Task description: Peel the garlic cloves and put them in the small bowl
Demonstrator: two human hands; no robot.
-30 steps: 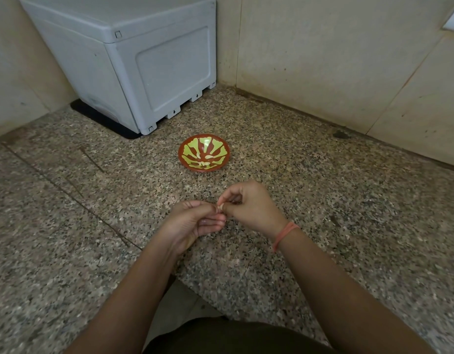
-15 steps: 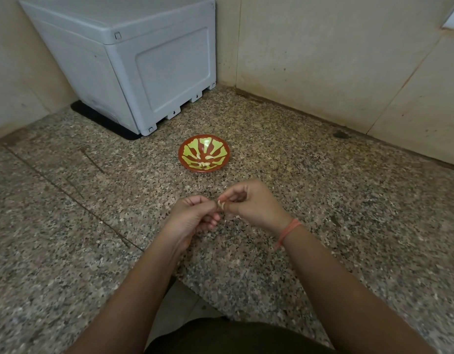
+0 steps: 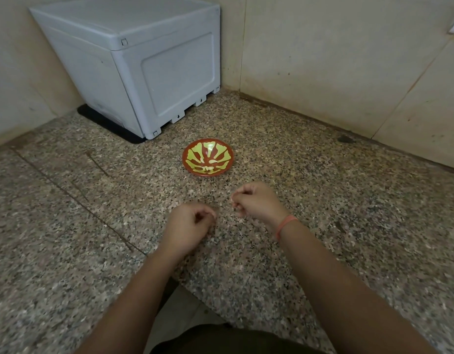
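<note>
The small bowl (image 3: pixel 186 157), red with a yellow-green pattern, stands on the granite counter just beyond my hands. Small pale pieces lie at its bottom. My right hand (image 3: pixel 259 201), with an orange band at the wrist, pinches a small pale garlic clove (image 3: pixel 233 200) at its fingertips, below and slightly right of the bowl. My left hand (image 3: pixel 191 224) hovers lower and to the left, apart from the right one. Its fingers are curled towards the thumb, and I see nothing between them.
A grey plastic box (image 3: pixel 144 65) on a black mat fills the back left corner. Beige tiled walls (image 3: pixel 335 60) close the counter at the back and right. The speckled granite counter (image 3: pixel 348 200) ends at a front edge near my body.
My hands, which were joined on the clove, have pulled apart. The left moved down and left off the clove; the right kept it and shifted right.
</note>
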